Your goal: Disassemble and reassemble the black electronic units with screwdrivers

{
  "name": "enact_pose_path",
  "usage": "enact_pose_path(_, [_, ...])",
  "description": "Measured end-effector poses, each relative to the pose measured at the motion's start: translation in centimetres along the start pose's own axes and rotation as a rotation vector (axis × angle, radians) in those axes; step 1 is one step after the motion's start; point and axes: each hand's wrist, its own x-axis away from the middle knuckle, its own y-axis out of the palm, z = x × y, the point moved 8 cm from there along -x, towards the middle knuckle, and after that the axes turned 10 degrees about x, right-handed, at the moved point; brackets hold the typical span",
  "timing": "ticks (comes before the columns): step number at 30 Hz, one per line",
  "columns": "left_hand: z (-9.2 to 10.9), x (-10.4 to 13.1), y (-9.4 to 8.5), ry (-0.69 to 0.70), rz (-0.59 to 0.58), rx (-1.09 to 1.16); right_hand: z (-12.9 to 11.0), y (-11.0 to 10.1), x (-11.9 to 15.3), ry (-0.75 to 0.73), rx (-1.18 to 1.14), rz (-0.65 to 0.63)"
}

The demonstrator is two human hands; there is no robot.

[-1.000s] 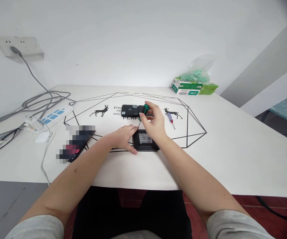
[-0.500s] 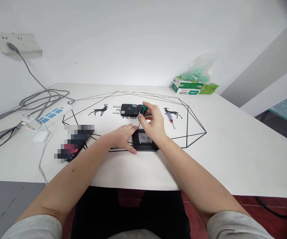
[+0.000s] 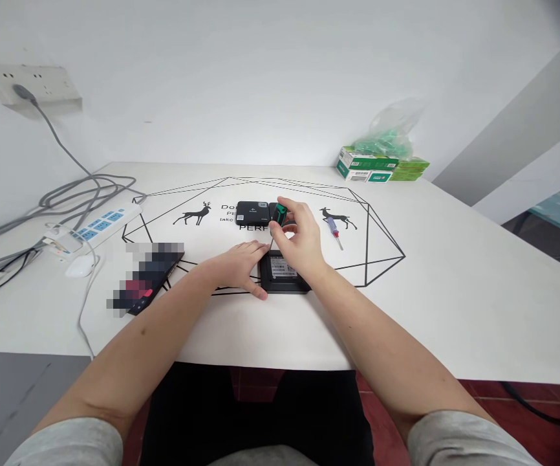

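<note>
A black square device (image 3: 284, 285) with a white label lies flat on the table in front of me. My left hand (image 3: 241, 266) rests against its left side, fingers stretched out and thumb spread towards the near corner. My right hand (image 3: 303, 236) is closed round the green and black handle of a screwdriver (image 3: 280, 212), which stands nearly upright. Its thin shaft points down at the far left part of the device; the very tip is hard to make out. Just behind sits a flat black box (image 3: 253, 213), with another dark item (image 3: 273, 208) partly hidden by my right hand.
A second screwdriver (image 3: 334, 232) with a clear purple and red handle lies to the right. On the left are a blurred-out phone (image 3: 149, 281), a power strip (image 3: 100, 223), a white mouse-like object (image 3: 80, 266) and coiled cables (image 3: 86, 191). Green boxes (image 3: 370, 165) stand at the back right.
Almost nothing differs. Both hands, the screwdriver and the device keep their places; the view has shifted very slightly.
</note>
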Motion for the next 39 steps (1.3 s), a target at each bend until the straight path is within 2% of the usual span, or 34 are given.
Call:
enact_pose_path(7, [-0.34,-0.01,0.18,-0.026,-0.01,-0.018,0.07,-0.38,-0.08,-0.022,0.021,0.037])
enact_pose_path(30, [-0.19,-0.01,0.16,-0.019,-0.018,-0.026,-0.18,0.09,0.07,-0.056,0.036,-0.008])
enact_pose_path(39, [-0.25,0.01,0.2,-0.004,0.0,-0.032,-0.33,-0.47,0.0,-0.075,0.026,0.05])
